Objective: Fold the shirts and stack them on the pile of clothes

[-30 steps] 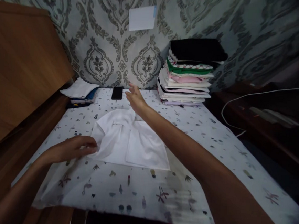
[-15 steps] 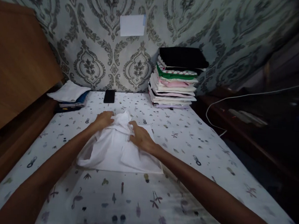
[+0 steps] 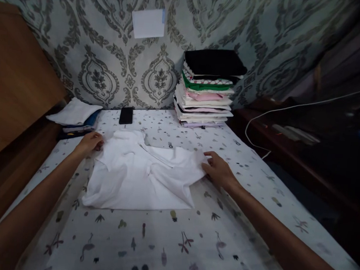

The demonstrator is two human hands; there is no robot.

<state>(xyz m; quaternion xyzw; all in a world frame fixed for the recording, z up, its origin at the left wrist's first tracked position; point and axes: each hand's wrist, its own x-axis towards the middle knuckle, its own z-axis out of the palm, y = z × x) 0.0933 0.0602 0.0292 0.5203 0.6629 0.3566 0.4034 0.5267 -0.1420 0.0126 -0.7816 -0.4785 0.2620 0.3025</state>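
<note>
A white shirt (image 3: pixel 139 177) lies spread on the patterned sheet (image 3: pixel 146 240), its body creased and its two sleeves out to the sides. My left hand (image 3: pixel 89 142) pinches the edge of the left sleeve, with the fingertips curled in. On the other side my right hand (image 3: pixel 219 168) grips the end of the right sleeve between thumb and fingers. The collar area near the top of the shirt is rumpled.
A tall stack of folded clothes (image 3: pixel 206 91) stands at the back right against the wall. At the back left are a smaller folded pile (image 3: pixel 78 114) and a black phone (image 3: pixel 126 115). A wooden panel (image 3: pixel 19 80) rises at the left; a white cable (image 3: pixel 262 116) hangs at the right.
The shirt was bunched between my hands; now it is spread wide. My left hand has moved left and my right hand right, each to a sleeve. The view has shifted slightly.
</note>
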